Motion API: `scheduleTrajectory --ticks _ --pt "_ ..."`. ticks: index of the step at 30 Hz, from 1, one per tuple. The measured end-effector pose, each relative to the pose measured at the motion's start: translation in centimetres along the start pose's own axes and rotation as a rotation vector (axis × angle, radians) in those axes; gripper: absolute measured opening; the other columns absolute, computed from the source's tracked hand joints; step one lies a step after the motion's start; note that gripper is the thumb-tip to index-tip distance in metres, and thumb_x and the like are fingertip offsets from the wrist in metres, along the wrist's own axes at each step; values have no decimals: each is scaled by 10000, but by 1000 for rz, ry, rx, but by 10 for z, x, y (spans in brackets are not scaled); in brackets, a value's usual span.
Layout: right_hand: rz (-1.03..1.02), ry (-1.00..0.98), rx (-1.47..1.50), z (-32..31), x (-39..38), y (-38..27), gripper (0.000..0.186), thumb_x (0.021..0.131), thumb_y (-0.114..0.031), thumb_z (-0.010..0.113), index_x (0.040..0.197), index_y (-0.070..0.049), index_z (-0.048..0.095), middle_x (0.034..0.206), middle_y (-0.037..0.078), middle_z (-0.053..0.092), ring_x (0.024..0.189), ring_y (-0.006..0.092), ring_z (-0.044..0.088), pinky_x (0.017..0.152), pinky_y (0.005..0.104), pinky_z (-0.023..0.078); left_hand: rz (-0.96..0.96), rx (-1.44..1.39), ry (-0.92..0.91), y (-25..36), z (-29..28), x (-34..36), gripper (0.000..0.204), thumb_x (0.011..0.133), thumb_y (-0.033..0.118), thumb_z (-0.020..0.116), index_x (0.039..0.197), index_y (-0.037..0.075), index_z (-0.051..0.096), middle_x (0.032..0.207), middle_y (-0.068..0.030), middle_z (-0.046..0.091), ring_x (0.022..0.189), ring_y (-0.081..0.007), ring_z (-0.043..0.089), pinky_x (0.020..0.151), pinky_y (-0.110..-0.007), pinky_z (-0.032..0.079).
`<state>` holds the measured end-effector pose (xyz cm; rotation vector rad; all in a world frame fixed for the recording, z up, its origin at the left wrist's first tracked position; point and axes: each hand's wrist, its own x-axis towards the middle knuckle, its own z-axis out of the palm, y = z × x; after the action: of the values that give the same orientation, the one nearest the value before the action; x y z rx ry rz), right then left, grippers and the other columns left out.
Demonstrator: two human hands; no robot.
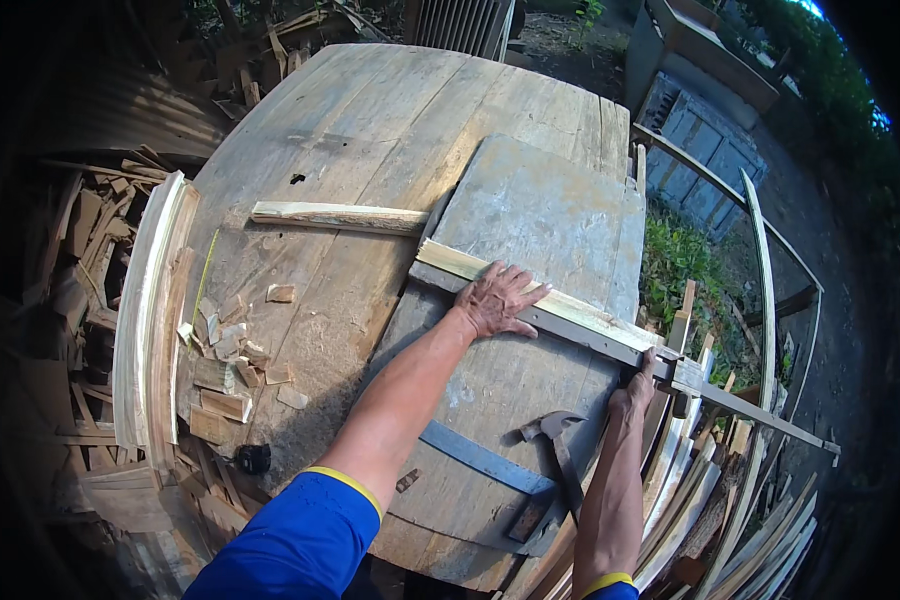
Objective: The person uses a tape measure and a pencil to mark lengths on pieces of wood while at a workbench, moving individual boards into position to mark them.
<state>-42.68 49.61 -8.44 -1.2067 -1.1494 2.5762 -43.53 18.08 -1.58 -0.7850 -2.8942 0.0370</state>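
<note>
A pale wood strip [580,312] lies slantwise across a grey board, with a long metal bar [580,333] flat against its near edge. My left hand [500,300] presses down on both, fingers spread. At the right end, my right hand [634,388] closes around the bar's near side, one finger up by the strip's end; the rest of its fingers are partly hidden. A metal block [687,376] sits on the bar just right of that hand. Nearer me on the board lie a claw hammer [560,450] and a blue-grey angled metal piece [485,460].
The grey board [540,200] rests on a large wooden table [370,130]. Another wood strip [340,217] lies left of it. Offcuts [230,345], a black tape measure [254,458] and upright-looking slats [155,310] are at left. Wood strips [690,490] pile up at right.
</note>
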Motion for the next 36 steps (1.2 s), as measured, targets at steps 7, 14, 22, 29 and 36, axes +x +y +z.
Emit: scheduleTrajectory --ticks 7,14,22,29,36 --pt "-101 8 -6 -10 13 8 442 914 -389 787 1203 -64 710 1059 39 724 877 187 675 802 340 556 -13 -35 17 3 3 -1 894 778 741 640 1485 204 538 1319 -108 588 1277 -275 509 1131 -478 340" --pt "-9 -10 -4 -44 -13 8 461 924 -362 777 1249 -48 688 1193 60 714 1024 197 686 871 347 558 -58 -58 -86 31 -24 -36 890 816 733 615 1515 199 485 1330 -119 569 1295 -296 497 1156 -539 313" --pt "69 316 -542 -45 -178 -104 417 936 -357 772 1185 -53 634 942 15 683 775 120 606 623 308 452 -133 -384 -183 77 -154 -77 888 818 641 706 1529 166 468 1341 -135 539 1289 -316 491 1158 -530 324" --pt "-647 -158 -1175 23 -361 -36 389 947 -150 670 1298 -11 577 1253 178 570 1188 325 532 1022 423 434 -263 -618 484 53 -346 -113 657 938 534 676 1424 107 557 1236 -150 548 1177 -319 555 1098 -554 409" --pt "-788 -324 -1621 45 -400 64 319 885 -247 693 1180 -132 653 1247 129 581 1220 356 509 1053 497 375 131 -500 1573 -19 -646 -150 604 990 646 459 1401 215 559 1173 -66 469 1042 -259 505 1055 -557 379"
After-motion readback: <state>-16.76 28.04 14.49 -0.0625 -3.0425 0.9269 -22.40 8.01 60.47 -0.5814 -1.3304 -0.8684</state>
